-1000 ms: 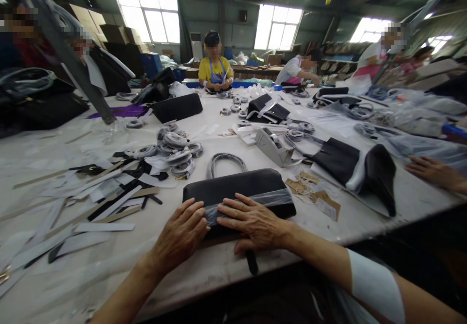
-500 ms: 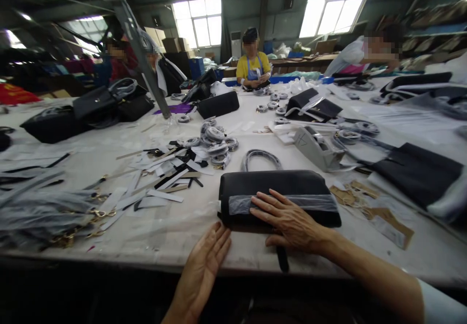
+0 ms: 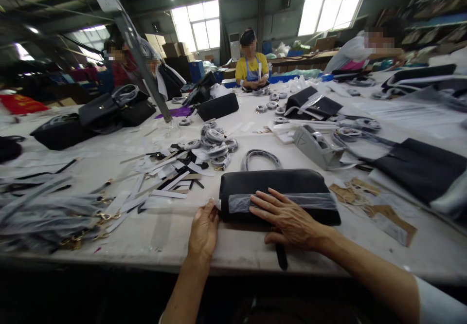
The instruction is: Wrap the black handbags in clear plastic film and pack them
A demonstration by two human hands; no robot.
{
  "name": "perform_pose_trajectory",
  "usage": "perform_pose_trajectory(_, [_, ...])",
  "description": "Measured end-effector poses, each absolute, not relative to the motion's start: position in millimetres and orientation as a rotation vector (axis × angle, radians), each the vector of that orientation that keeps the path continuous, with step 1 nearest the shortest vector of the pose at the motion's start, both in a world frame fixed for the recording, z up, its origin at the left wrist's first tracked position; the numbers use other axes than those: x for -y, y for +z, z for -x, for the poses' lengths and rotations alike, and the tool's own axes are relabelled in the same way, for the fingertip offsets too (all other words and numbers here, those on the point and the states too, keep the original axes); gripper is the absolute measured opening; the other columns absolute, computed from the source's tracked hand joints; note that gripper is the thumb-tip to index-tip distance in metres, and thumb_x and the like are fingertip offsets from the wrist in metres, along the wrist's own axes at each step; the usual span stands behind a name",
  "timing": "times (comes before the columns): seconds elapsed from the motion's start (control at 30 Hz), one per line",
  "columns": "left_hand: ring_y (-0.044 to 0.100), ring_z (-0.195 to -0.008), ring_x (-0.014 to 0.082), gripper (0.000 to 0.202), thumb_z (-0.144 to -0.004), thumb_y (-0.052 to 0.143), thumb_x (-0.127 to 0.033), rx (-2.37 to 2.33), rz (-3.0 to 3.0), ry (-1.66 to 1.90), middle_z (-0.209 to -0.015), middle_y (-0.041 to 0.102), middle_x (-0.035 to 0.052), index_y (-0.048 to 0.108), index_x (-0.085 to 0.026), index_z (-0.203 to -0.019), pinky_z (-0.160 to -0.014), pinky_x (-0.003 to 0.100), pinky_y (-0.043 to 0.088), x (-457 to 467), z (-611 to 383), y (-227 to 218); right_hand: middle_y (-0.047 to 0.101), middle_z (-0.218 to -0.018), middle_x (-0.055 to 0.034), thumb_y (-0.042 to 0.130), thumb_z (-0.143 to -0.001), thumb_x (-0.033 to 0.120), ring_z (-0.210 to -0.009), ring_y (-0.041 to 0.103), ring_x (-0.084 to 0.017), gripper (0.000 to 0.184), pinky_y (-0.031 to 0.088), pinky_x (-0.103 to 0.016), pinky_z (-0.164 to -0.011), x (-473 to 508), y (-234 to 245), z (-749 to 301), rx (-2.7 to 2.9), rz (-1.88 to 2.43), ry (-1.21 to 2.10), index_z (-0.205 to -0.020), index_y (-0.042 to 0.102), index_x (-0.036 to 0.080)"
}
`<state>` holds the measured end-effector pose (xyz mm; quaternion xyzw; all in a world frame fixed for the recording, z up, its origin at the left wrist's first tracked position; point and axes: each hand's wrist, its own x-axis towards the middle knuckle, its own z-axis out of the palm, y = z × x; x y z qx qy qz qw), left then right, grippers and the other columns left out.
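Note:
A black handbag (image 3: 277, 180) lies on its side at the table's front, with a strip of translucent wrapping (image 3: 237, 205) across it. Its wrapped handle (image 3: 261, 154) arches out on the far side, and a black strap end (image 3: 281, 257) sticks out toward me. My right hand (image 3: 288, 217) rests flat on the bag with the fingers stretched out. At the bag's left end, my left hand (image 3: 204, 229) has thumb and fingertips pinched on a small whitish piece of wrapping (image 3: 218, 203); its exact form is partly hidden.
Left of the bag are scattered strips (image 3: 171, 183), coiled wrapped straps (image 3: 215, 144) and straps with gold clasps (image 3: 73, 217). A grey tape dispenser (image 3: 315, 146) and brown tags (image 3: 390, 219) lie right. A post (image 3: 146, 66) rises at left. Several people work beyond, one in yellow (image 3: 251, 66).
My left hand has moved up and forward to the bag's left end, and its spread fingers have closed into a pinch. The right hand stays flat on the bag.

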<state>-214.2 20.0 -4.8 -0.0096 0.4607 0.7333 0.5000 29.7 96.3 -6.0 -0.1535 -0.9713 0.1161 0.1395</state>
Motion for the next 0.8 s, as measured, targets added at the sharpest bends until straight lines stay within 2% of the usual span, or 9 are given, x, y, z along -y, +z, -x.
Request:
perform_pose_trajectory(0.17, [0.063, -0.058, 0.0094, 0.013, -0.093, 0.052, -0.012, -1.209, -0.031, 1.821, -0.067, 0.066, 0.0018, 0.064, -0.011, -0.088, -0.057, 0.019, 0.054, -24, 223, -6, 0.029, -0.157, -0.0046, 0.074, -0.079, 0.044, -0.145, 0.023, -0.026, 0.086, 0.014, -0.049, -0.121, -97, -7, -30, 2.793, 0.449, 0.345, -0.151, 0.028, 0.031])
perform_pose_trajectory(0.23, [0.064, -0.057, 0.0109, 0.012, -0.093, 0.054, -0.017, -1.246, -0.100, 1.809, -0.067, 0.066, 0.0023, 0.064, -0.011, -0.089, -0.055, 0.021, 0.054, -21, 231, -9, 0.029, -0.157, -0.0044, 0.074, -0.080, 0.045, -0.145, 0.023, -0.026, 0.086, 0.014, -0.049, -0.121, -97, -7, -30, 2.790, 0.447, 0.353, -0.151, 0.028, 0.031])
perform_pose_trajectory(0.3, [0.063, -0.053, 0.0110, 0.005, -0.088, 0.062, -0.017, -1.279, -0.110, 1.806, -0.065, 0.065, 0.0003, 0.062, -0.012, -0.088, -0.052, 0.021, 0.054, -17, 238, -12, 0.030, -0.157, -0.0046, 0.073, -0.080, 0.045, -0.145, 0.024, -0.026, 0.085, 0.014, -0.049, -0.121, -97, -7, -30, 2.786, 0.442, 0.360, -0.151, 0.028, 0.031])
perform_pose_trajectory(0.37, [0.062, -0.053, 0.0108, 0.011, -0.082, 0.070, -0.016, -1.291, -0.117, 1.799, -0.067, 0.065, -0.0010, 0.059, -0.013, -0.084, -0.053, 0.022, 0.055, -14, 241, -15, 0.030, -0.156, -0.0047, 0.073, -0.080, 0.045, -0.145, 0.023, -0.026, 0.085, 0.013, -0.049, -0.121, -97, -7, -29, 2.787, 0.444, 0.358, -0.151, 0.029, 0.030])
perform_pose_trajectory(0.5, [0.068, -0.067, 0.0138, 0.023, -0.072, 0.079, -0.015, -1.279, -0.273, 1.721, -0.077, 0.070, 0.0027, 0.060, -0.013, -0.084, -0.065, 0.025, 0.058, -11, 239, -18, 0.028, -0.157, -0.0050, 0.072, -0.081, 0.045, -0.146, 0.021, -0.026, 0.085, 0.012, -0.049, -0.121, -97, -7, -29, 2.818, 0.459, 0.342, -0.151, 0.027, 0.030])
perform_pose_trajectory(0.7, [0.062, -0.060, 0.0094, 0.023, -0.062, 0.080, -0.010, -1.308, -0.245, 1.818, -0.068, 0.066, -0.0019, 0.060, -0.013, -0.073, -0.062, 0.020, 0.054, -14, 235, -18, 0.029, -0.157, -0.0048, 0.072, -0.081, 0.046, -0.145, 0.023, -0.026, 0.084, 0.014, -0.049, -0.121, -97, -6, -30, 2.821, 0.461, 0.329, -0.151, 0.028, 0.030])
perform_pose_trajectory(0.8, [0.057, -0.055, 0.0075, 0.026, -0.060, 0.080, -0.014, -1.320, -0.224, 1.917, -0.064, 0.061, -0.0050, 0.057, -0.015, -0.071, -0.057, 0.018, 0.050, -13, 235, -16, 0.030, -0.157, -0.0046, 0.072, -0.081, 0.046, -0.145, 0.024, -0.026, 0.083, 0.014, -0.048, -0.121, -96, -6, -30, 2.803, 0.455, 0.319, -0.151, 0.029, 0.030])
